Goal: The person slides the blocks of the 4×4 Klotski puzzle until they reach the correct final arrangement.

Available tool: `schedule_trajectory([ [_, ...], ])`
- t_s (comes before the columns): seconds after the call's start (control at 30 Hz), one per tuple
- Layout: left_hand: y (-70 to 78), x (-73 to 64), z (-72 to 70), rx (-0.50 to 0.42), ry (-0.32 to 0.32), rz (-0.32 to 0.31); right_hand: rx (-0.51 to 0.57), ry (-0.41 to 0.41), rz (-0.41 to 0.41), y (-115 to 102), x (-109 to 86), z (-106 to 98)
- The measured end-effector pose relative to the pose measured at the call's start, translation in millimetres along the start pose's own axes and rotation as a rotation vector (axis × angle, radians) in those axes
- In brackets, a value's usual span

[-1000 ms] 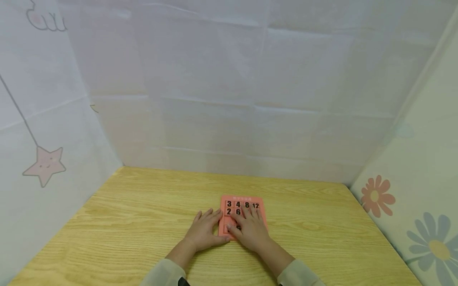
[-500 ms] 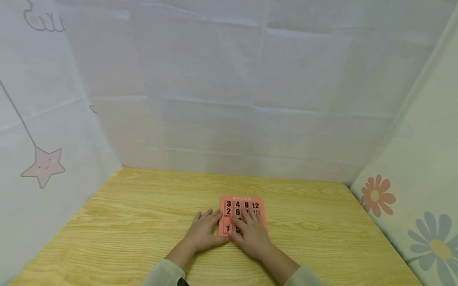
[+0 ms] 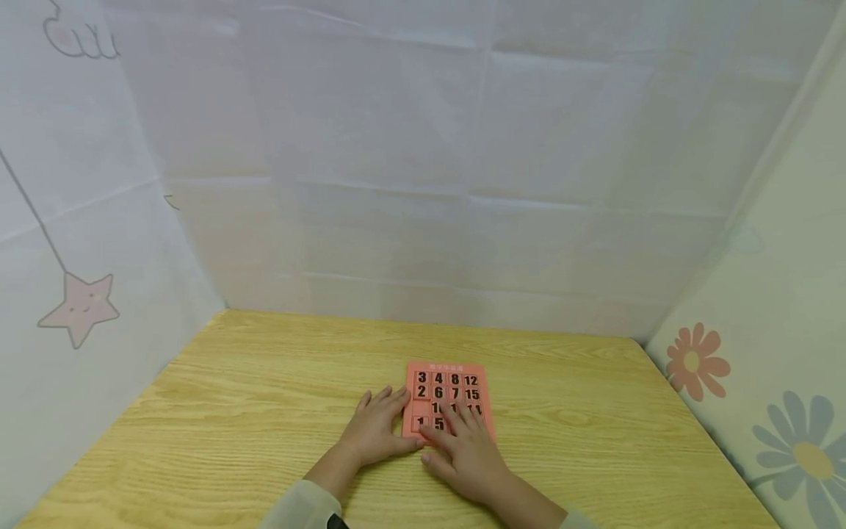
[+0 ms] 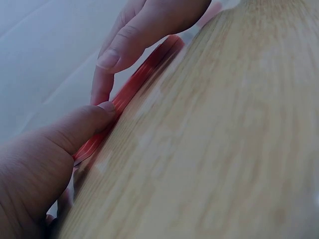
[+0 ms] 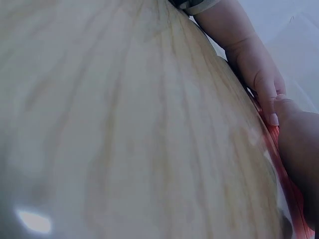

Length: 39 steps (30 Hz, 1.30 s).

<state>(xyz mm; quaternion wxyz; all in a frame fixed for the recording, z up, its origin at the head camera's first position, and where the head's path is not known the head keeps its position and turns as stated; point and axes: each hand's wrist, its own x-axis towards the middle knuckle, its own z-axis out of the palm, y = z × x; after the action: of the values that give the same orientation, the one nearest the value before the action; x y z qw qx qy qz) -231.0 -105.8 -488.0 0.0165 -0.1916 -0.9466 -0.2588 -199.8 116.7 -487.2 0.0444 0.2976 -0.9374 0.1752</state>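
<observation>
A pink sliding number puzzle (image 3: 412, 419) lies flat on the table, its black-numbered tiles in rows. A bare slot shows at the left of the third row, above tile 1. My left hand (image 3: 373, 430) holds the board's near left corner, fingers along the left side and thumb at the near edge. In the left wrist view that thumb (image 4: 94, 122) presses the board's edge. My right hand (image 3: 469, 459) rests over the lower right tiles with its fingers fairly straight, covering several numbers. Its index fingertip is by tile 1; whether it touches the tile I cannot tell.
The wood-grain table (image 3: 277, 367) carries the board near its middle. A pale cloth wall (image 3: 423, 220) closes off the back. Printed cloth panels stand at both sides, one with a pink star (image 3: 81, 308), the other with flowers (image 3: 692, 361).
My right hand has drawn back toward me and slightly right, uncovering the 7, 15 and part of the third row. The left hand and the board stay in place.
</observation>
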Motion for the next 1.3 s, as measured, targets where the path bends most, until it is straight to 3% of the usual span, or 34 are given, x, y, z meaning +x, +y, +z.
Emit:
schedule_trajectory([
  [0.3, -0.2, -0.3, 0.2, -0.002, 0.006, -0.001, -0.029, -0.011, -0.009, -3, 0.1, -1],
  [1.3, 0.6, 0.9, 0.0, -0.001, -0.001, -0.001, -0.054, 0.008, 0.07, 0, 20.4, 4],
])
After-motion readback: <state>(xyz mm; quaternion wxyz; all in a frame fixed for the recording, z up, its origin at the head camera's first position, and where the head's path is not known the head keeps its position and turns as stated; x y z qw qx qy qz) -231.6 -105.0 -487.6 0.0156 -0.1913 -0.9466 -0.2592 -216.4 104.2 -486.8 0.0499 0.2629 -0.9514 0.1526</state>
